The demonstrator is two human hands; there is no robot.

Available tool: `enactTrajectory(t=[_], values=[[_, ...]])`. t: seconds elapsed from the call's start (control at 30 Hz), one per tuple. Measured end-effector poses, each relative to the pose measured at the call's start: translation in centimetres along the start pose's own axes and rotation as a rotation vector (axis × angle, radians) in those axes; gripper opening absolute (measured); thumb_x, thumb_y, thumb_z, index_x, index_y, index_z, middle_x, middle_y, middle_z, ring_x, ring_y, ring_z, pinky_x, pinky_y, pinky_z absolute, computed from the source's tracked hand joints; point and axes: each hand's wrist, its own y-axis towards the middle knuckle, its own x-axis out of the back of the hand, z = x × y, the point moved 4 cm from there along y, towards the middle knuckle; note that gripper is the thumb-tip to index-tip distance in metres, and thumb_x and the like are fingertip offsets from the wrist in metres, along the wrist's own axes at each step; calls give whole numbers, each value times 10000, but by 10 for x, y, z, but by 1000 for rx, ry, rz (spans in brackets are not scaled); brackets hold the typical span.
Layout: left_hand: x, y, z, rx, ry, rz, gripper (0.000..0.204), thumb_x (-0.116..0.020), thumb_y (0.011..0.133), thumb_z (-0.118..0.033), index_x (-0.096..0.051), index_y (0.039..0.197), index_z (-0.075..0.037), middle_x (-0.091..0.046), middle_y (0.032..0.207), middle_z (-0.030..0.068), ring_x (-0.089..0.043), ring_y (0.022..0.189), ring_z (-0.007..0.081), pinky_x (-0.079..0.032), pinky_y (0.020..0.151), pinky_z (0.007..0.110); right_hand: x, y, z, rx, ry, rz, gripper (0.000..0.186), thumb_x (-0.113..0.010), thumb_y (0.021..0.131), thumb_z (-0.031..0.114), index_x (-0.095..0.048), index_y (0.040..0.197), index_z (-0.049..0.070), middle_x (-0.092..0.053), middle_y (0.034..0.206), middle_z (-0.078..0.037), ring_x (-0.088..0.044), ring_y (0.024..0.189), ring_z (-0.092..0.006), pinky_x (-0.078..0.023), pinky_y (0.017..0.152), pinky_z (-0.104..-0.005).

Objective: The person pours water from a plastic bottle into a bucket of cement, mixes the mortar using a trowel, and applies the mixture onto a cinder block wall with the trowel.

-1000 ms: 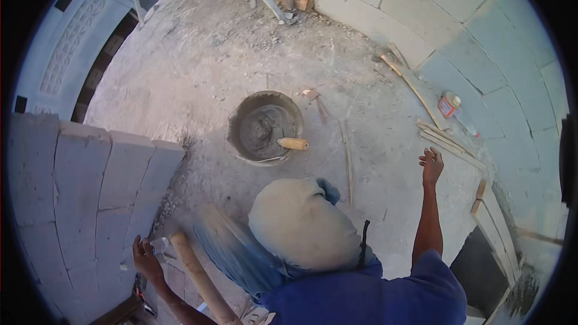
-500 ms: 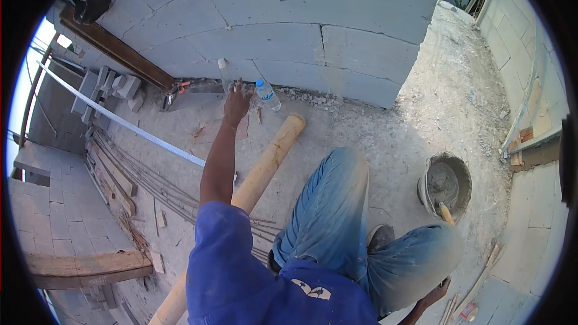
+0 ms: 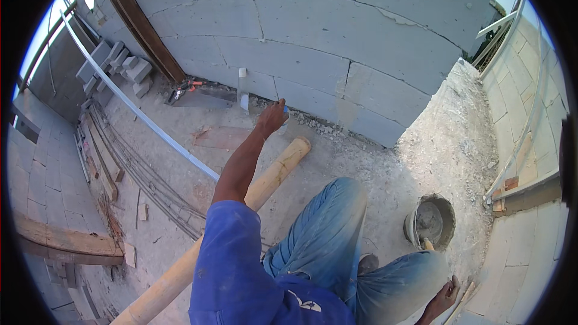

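Observation:
My left hand [image 3: 273, 118] reaches out toward the foot of the block wall [image 3: 301, 63]. Its fingers are closed around the upper part of a clear plastic water bottle with a blue cap and label [image 3: 285, 110]; the hand and fingers hide most of it. Just left of that hand, a pale, narrow object with a white top [image 3: 242, 73] leans at the wall base; its kind is unclear. My right hand [image 3: 447, 294] hangs beside my right knee, fingers loosely bent and apart, with nothing visible in it. Thin wooden strips [image 3: 463, 296] lie close to it.
A round wooden pole [image 3: 274, 171] lies slantwise under my left arm. A bucket of wet mortar [image 3: 447, 221], with a wooden handle [image 3: 428, 244] in it, stands beyond my right knee. A saw [image 3: 201, 95], long white bar [image 3: 141, 117], steel rods [image 3: 135, 165] and grey blocks [image 3: 123, 63] lie left.
My left hand has moved right, from beside the white-topped object onto the water bottle. My right hand has come further out past the knee. The view has shifted.

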Motion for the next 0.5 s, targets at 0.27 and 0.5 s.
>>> enactTrajectory(t=[0.27,0.5], values=[[186,-59,-311,-686,-250,27,443,-734,843,-254,-519,1134,2,-667,945,208,-668,876,396,-538,768,467,-1,45,161,325,138,207,674,-732,870,265,-472,1448,36,-617,1192,-129,-603,1084,-238,-496,882,-375],[245,-172,-530,-1200,-736,172,411,-842,768,-181,-594,1070,-51,-681,911,121,-658,703,164,-534,624,298,-16,66,187,668,282,29,915,-909,644,208,-432,1406,39,-517,1347,-203,-514,1259,-379,-446,1043,-440]])
